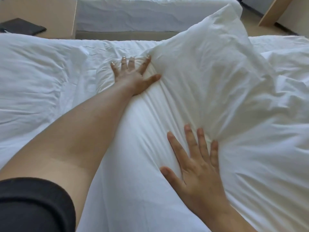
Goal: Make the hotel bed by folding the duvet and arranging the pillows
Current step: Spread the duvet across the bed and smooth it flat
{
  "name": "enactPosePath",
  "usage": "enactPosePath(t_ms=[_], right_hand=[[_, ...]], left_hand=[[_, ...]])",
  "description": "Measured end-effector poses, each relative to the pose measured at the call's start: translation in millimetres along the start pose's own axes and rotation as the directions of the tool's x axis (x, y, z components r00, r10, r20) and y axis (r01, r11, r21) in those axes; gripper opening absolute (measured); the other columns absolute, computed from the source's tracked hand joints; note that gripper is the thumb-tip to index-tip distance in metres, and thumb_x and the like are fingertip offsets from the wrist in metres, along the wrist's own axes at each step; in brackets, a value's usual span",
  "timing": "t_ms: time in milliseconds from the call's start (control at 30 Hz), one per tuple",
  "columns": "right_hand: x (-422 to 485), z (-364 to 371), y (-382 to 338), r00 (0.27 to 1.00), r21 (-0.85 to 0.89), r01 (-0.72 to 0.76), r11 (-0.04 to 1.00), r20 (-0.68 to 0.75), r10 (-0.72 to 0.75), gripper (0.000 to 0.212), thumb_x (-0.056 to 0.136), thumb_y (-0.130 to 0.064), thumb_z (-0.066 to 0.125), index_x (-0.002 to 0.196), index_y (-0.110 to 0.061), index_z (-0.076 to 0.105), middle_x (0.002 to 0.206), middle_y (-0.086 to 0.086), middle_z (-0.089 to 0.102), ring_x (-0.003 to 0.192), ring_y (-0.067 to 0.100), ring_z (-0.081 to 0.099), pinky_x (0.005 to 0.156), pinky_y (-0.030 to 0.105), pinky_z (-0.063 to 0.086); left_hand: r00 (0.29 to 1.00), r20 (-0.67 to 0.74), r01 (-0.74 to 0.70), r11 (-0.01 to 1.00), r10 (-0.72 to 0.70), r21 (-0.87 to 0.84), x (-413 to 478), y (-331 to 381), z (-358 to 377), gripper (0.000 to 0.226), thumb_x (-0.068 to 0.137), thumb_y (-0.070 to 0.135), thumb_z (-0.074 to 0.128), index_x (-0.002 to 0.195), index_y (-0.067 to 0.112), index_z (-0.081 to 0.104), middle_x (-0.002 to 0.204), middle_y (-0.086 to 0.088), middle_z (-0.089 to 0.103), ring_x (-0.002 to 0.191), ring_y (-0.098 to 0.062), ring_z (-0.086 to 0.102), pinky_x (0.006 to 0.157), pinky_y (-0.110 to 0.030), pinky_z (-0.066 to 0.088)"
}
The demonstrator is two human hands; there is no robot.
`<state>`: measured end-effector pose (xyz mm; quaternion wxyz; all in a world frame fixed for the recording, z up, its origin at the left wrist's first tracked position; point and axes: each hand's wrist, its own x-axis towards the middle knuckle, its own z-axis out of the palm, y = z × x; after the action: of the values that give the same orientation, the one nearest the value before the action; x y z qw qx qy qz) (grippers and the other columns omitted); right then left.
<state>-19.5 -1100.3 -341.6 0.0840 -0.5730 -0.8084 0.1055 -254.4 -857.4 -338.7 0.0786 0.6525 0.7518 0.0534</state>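
Pillow [209, 77] lay mid-bed on the white duvet [38, 77], far corner sticking up. Left grip [132, 76] was spread flat, pressing the pillow's far end. Right grip [199, 166] was spread flat on its near part.

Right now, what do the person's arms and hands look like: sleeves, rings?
The left arm is bare below a black short sleeve. The left hand shows small dark bands on several fingers, rings or markings, too small to tell. The right hand and forearm are bare: no ring, no sleeve in view.
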Motion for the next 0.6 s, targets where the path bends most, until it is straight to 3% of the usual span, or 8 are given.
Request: enactPosePath(t_ms=[67, 167, 233, 333, 400, 500, 600], right_hand=[[1, 2, -1, 1.0, 0.014, -0.002, 1.0, -0.004, 0.002, 0.078, 0.089, -0.083, 0.007, 0.157, -0.046, 0.009, 0.169, -0.002, -0.001, 0.154, 0.024, -0.012, 0.119, 0.058, -0.005], [3, 4, 0, 0.999, 0.023, -0.023, 0.999, 0.045, 0.022, 0.078, 0.091, -0.082, 0.009, 0.158, -0.043, 0.009, 0.169, 0.0, 0.0, 0.155, 0.026, -0.009, 0.118, 0.06, -0.003], [5, -1, 0, 0.995, -0.01, -0.044, 0.999, 0.092, 0.045, 0.08, 0.09, -0.082, 0.008, 0.159, -0.041, 0.01, 0.169, 0.003, 0.003, 0.155, 0.028, -0.006, 0.117, 0.062, -0.002], [7, -20, -9, 0.987, -0.083, -0.041, 0.996, 0.152, 0.054, 0.081, 0.091, -0.08, 0.015, 0.153, -0.033, 0.037, 0.158, 0.011, 0.039, 0.146, 0.038, 0.034, 0.108, 0.065, 0.015], [16, -39, 2, 0.994, -0.128, -0.009, 0.992, 0.104, 0.022, 0.08, 0.09, -0.081, 0.019, 0.143, -0.031, 0.053, 0.146, 0.008, 0.055, 0.134, 0.034, 0.053, 0.103, 0.064, 0.021], [42, -70, 70, 0.999, -0.244, -0.048, 0.969, 0.005, 0.05, 0.078, 0.09, -0.08, 0.022, 0.144, -0.033, 0.053, 0.153, 0.003, 0.048, 0.141, 0.029, 0.044, 0.109, 0.068, 0.02], [48, -88, 152, 0.965, -0.311, -0.239, 0.92, 0.025, 0.259, 0.079, 0.086, -0.086, 0.014, 0.154, -0.046, 0.027, 0.166, -0.002, 0.02, 0.154, 0.028, 0.015, 0.114, 0.072, 0.007]], left_hand=[[1.0, 0.018, 0.01, 1.0, -0.01, -0.011, -3, 3, -2, 0.091, 0.076, 0.093, 0.015, 0.153, 0.052, -0.009, 0.169, -0.006, -0.006, 0.155, -0.029, -0.009, 0.117, -0.064, -0.012], [0.998, 0.056, 0.036, 0.994, -0.041, 0.102, -10, 16, -12, 0.089, 0.082, 0.089, 0.014, 0.155, 0.047, -0.013, 0.168, -0.008, -0.013, 0.154, -0.03, -0.014, 0.116, -0.065, -0.013], [0.989, 0.112, 0.091, 0.994, -0.097, 0.056, -19, 33, -20, 0.085, 0.088, 0.083, 0.016, 0.156, 0.042, -0.012, 0.167, -0.009, -0.016, 0.153, -0.031, -0.017, 0.117, -0.065, -0.013], [0.981, 0.175, 0.114, 0.975, -0.081, -0.189, -36, 74, -37, 0.08, 0.092, 0.077, 0.02, 0.158, 0.04, -0.005, 0.168, -0.008, -0.011, 0.154, -0.03, -0.012, 0.119, -0.062, -0.007], [0.985, 0.129, -0.079, 0.97, 0.111, -0.232, -43, 108, -44, 0.074, 0.093, 0.075, 0.024, 0.156, 0.047, -0.002, 0.169, -0.002, -0.009, 0.155, -0.029, -0.007, 0.12, -0.06, -0.003], [0.922, 0.131, -0.34, 0.924, 0.365, -0.175, -35, 157, -38, 0.069, 0.093, 0.075, 0.029, 0.152, 0.057, -0.002, 0.168, 0.005, -0.014, 0.154, -0.025, -0.018, 0.118, -0.062, -0.01], [0.905, 0.127, -0.406, 0.913, 0.407, -0.036, -4, 191, -12, 0.077, 0.087, 0.083, 0.028, 0.151, 0.059, -0.008, 0.167, 0.002, -0.02, 0.152, -0.027, -0.023, 0.115, -0.065, -0.016]])
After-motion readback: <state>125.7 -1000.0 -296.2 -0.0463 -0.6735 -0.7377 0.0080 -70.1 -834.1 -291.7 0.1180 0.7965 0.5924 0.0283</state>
